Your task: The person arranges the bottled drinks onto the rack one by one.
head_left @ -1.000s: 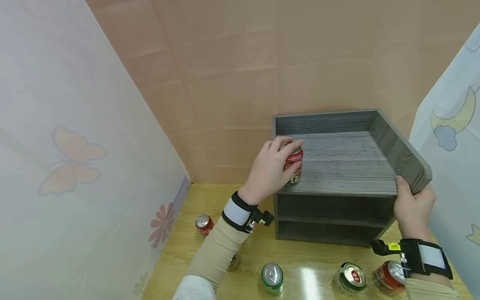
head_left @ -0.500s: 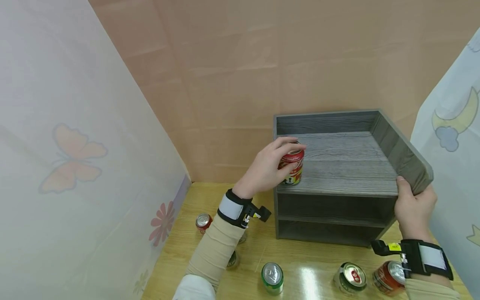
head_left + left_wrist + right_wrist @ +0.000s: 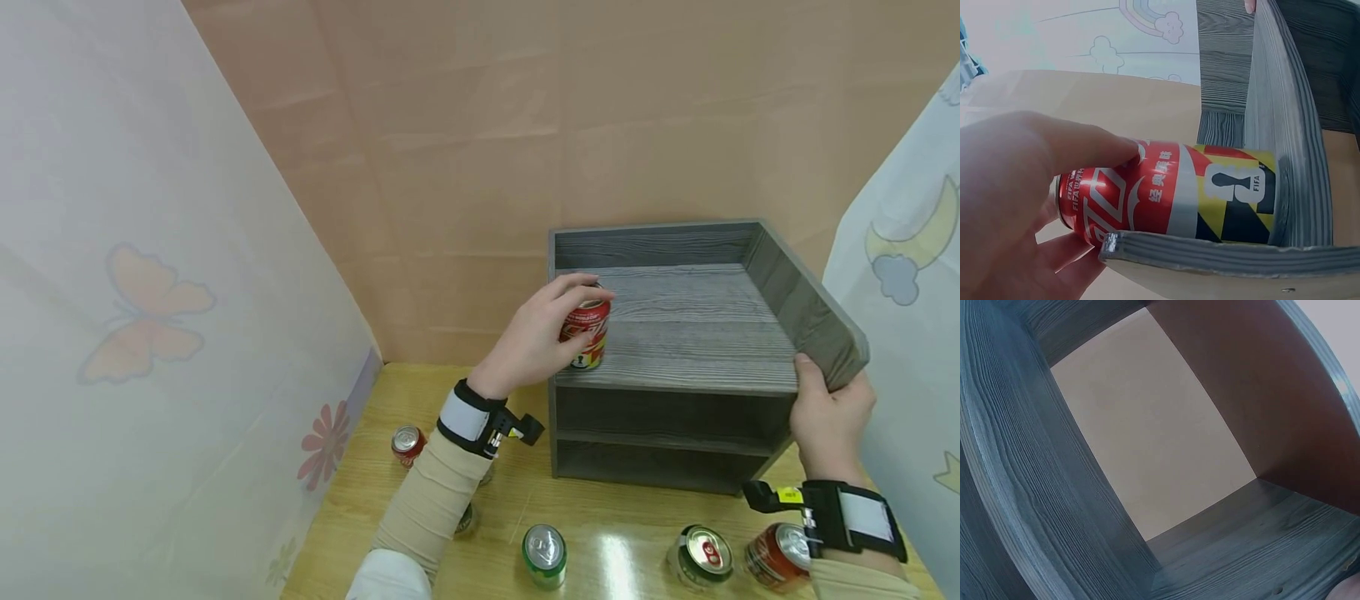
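A red soda can point(image 3: 594, 321) with a yellow-and-black checked lower band stands upright on the top board of a grey wood-grain shelf point(image 3: 690, 317), at its front left corner. My left hand point(image 3: 528, 337) holds this can from the left, fingers over its top and thumb along its side. The left wrist view shows the can's base right at the board, beside the low side wall. My right hand point(image 3: 832, 412) grips the shelf's right side at the front, thumb up by the top board. Most of the right hand lies outside the right wrist view, which shows an inner compartment point(image 3: 1097, 487).
On the wooden table point(image 3: 585, 492) a green can point(image 3: 545, 557) stands in front of the shelf. A dark can point(image 3: 701, 557) and a red can point(image 3: 780, 554) stand near my right wrist. Another red can point(image 3: 407, 444) and partly hidden cans sit by my left forearm.
My left wrist has shifted slightly left and up, and the thumb has slid back along the can. The can stays at the same corner. My right hand keeps its grip on the shelf.
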A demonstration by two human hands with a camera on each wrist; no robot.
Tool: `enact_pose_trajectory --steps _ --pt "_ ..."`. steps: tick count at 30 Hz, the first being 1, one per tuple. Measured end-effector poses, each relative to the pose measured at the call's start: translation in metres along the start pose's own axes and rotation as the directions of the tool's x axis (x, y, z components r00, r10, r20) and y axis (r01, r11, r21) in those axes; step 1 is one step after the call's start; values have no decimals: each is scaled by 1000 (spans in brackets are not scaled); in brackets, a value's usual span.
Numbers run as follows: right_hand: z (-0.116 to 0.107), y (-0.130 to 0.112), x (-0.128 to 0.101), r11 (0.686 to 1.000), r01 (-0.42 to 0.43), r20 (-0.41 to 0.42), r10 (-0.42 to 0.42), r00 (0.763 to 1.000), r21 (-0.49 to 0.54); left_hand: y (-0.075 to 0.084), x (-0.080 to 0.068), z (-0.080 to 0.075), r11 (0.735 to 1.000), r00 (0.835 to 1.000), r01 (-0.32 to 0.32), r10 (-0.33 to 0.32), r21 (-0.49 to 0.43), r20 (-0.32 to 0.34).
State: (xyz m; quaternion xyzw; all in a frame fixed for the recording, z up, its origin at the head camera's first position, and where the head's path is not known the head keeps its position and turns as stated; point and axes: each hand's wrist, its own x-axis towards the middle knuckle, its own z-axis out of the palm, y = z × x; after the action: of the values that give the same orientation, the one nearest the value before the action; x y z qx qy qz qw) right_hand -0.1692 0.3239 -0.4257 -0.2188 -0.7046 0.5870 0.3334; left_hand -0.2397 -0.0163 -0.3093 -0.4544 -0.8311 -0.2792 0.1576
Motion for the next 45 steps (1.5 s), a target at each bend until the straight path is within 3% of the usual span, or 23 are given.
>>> enact_pose_trajectory --steps 5,9,15,24,29,35,45 --pt "0 0 1 1000 5 -2 -5 1000 -10 0 -1 3 1000 1000 -5 4 -20 -30" --pt "-2 0 2 1000 -21 2 21 1000 -13 0 -5 3 996 995 2 -11 -88 -103" --pt "-2 0 3 999 -33 6 34 999 -32 2 -8 -12 996 969 -27 4 -87 -249" --pt "-4 -1 1 1000 9 -7 -10 1000 -29 -7 -17 -34 993 932 -28 -16 -115 -363" --pt "-4 0 0 998 52 -3 -52 999 -33 -13 -24 -41 993 917 -23 -26 -118 -397" --pt "-5 0 1 999 22 0 -22 1000 -39 -17 -34 -51 994 903 6 -54 -112 -427" --pt "-7 -2 3 999 -24 7 24 1000 -33 -27 -56 -50 990 903 78 -121 -122 -412"
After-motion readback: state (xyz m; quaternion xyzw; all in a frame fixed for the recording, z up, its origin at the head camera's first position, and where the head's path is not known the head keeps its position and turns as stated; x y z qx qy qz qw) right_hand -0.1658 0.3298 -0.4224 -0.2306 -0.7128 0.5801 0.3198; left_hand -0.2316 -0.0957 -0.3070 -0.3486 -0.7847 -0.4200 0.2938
